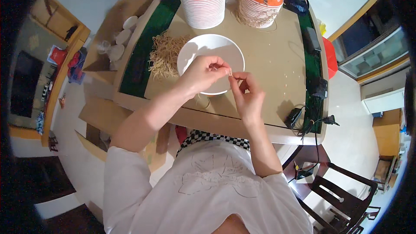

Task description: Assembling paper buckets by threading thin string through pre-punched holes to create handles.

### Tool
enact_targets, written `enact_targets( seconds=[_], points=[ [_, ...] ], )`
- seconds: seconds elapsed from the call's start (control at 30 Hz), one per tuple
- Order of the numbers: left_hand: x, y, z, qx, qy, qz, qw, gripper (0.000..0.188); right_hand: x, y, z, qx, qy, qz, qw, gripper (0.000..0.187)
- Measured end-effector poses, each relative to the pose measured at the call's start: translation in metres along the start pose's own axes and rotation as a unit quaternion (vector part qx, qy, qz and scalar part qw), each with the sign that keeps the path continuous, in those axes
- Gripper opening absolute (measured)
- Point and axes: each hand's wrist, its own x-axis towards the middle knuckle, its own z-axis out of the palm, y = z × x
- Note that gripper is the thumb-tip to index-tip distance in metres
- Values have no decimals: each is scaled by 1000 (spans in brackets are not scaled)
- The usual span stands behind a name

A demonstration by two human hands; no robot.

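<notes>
My left hand (203, 73) and my right hand (249, 93) meet over the right side of a white paper bucket (212, 42), both closed in a pinch. Between their fingertips shows a short bit of pale string (230, 73); most of it is hidden by the fingers. The bucket's round white inside faces up, partly covered by my left hand and wrist. Left of it, touching or nearly touching its rim, lies a tangled heap of beige string (167, 54). A loose strand (203, 105) curls on the table at the bucket's near side.
Two stacks of orange patterned paper buckets with white rims, a left stack (202, 11) and a right stack (261, 8) with string around it, stand at the back. Black adapters (320, 87) and cables lie along the right edge. A cardboard box (104, 56) stands beyond the left edge.
</notes>
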Motion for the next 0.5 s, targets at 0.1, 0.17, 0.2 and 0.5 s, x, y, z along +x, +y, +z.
enact_targets(
  seconds=[0.1,0.17,0.2,0.5],
  points=[
    [1,-5,-1,-7,-4,15,1000,12,0,0,1,-1,-7,13,1000,11],
    [1,-5,-2,-13,0,12,1000,13,1,1,2,1,-4,14,1000,10],
    [1,-5,-2,-19,6,11,1000,14,1,1,2,3,0,11,1000,10],
    [-4,7,-3,-29,32,5,999,21,0,4,4,3,15,9,1000,7]
  ],
)
